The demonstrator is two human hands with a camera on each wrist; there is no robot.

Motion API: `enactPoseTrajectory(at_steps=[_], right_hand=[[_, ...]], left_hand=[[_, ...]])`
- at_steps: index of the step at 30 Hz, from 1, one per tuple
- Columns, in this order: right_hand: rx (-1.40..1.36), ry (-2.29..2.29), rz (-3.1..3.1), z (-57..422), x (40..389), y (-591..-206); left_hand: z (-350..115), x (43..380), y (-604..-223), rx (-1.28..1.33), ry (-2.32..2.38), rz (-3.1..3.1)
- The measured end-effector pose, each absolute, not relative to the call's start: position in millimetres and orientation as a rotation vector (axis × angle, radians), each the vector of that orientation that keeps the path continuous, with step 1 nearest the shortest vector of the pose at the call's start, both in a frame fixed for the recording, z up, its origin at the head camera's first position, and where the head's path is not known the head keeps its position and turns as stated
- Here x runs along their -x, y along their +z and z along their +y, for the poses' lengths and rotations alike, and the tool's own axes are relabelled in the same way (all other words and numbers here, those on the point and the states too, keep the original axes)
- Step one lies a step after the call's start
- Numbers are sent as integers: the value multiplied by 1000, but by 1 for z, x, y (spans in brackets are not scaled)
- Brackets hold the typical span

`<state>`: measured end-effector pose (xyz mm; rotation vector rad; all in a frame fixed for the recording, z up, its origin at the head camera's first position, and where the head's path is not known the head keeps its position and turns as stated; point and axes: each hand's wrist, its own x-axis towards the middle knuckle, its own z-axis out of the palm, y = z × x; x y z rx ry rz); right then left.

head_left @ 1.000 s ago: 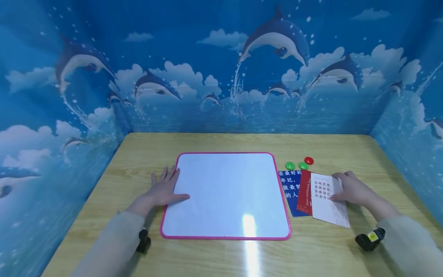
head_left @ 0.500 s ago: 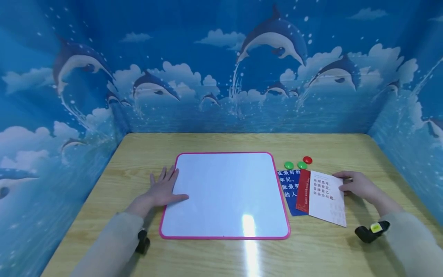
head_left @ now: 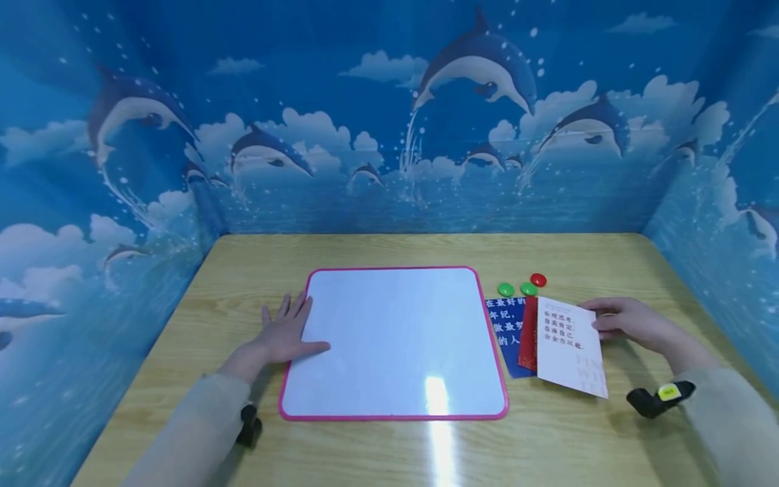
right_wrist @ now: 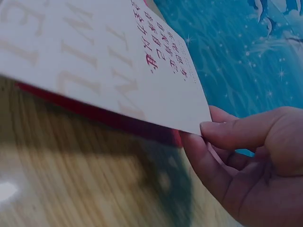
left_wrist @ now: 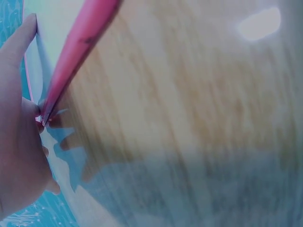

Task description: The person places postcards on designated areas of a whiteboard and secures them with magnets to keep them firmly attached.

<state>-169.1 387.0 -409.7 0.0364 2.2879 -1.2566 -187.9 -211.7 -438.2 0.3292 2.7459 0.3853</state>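
A whiteboard (head_left: 395,338) with a pink frame lies on the table. On its left edge rests my left hand (head_left: 285,339), fingers spread straight and thumb over the white surface. My right hand (head_left: 639,326) pinches the right edge of a white card (head_left: 566,368) printed with Chinese characters. In the right wrist view, thumb and fingers hold the white card (right_wrist: 94,61) tilted, its near edge raised off the table. Beneath its left side a red card (head_left: 528,335) shows partly. Further left lies a blue card (head_left: 514,362) with white characters, partly covered by the red one.
Two green round magnet-like pieces (head_left: 506,289) and a red one (head_left: 538,279) lie just behind the cards. The wooden table (head_left: 377,453) meets a blue dolphin-print backdrop (head_left: 377,196) at the back and sides.
My right hand has moved from over the white card to its right edge. The white card has lifted and now covers more of the red one. My left hand stays in place.
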Motion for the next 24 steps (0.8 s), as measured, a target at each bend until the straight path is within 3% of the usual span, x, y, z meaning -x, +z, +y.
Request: enactPoseTrajectory(at_steps=[24], right_hand=[[-21,-1178,2279,307,195,-387]], left_hand=[[-209,186,-433,-322,357,2748]])
